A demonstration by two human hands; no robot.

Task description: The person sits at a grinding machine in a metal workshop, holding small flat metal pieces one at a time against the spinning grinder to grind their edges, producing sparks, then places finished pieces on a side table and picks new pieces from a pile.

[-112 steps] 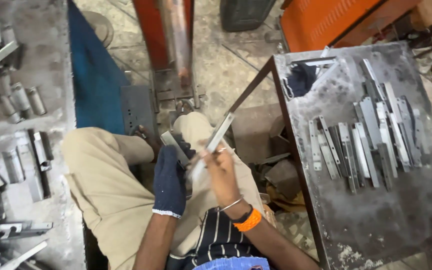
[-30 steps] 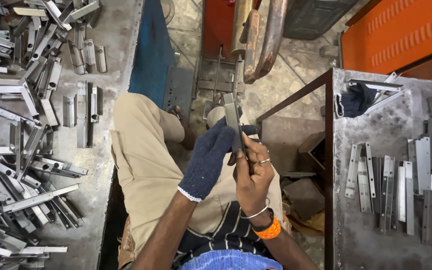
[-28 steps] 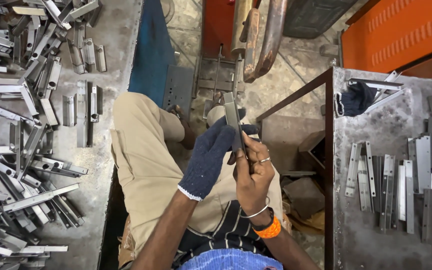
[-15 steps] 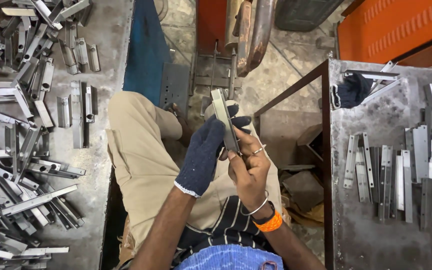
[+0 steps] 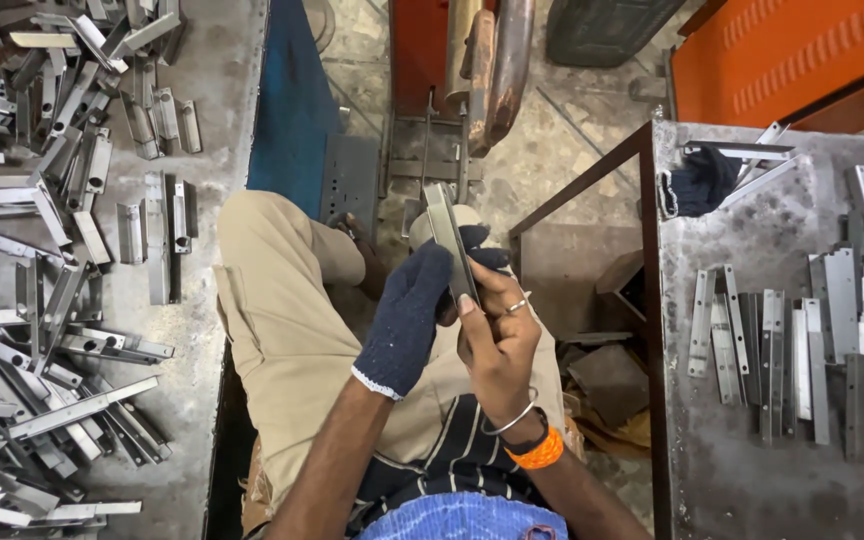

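A flat grey metal strip point(image 5: 448, 232) stands nearly upright over my lap, and both hands grip it. My left hand point(image 5: 414, 312), in a dark blue knit glove, wraps its lower part from the left. My bare right hand point(image 5: 497, 335), with a ring, a bangle and an orange wristband, pinches the strip's lower end from the right. My legs in tan trousers point(image 5: 282, 320) lie under the hands.
A grey table point(image 5: 212, 130) on the left carries a heap of several metal strips and brackets point(image 5: 62, 250). The metal table point(image 5: 742, 470) on the right holds rows of similar strips point(image 5: 802, 350) and a dark glove point(image 5: 697, 185). A red machine with a rusty lever point(image 5: 492, 70) stands ahead.
Both hands and the strip have stayed together in front of me, drifting slightly left and down in view. Much earlier, the strip was tilted to the right.
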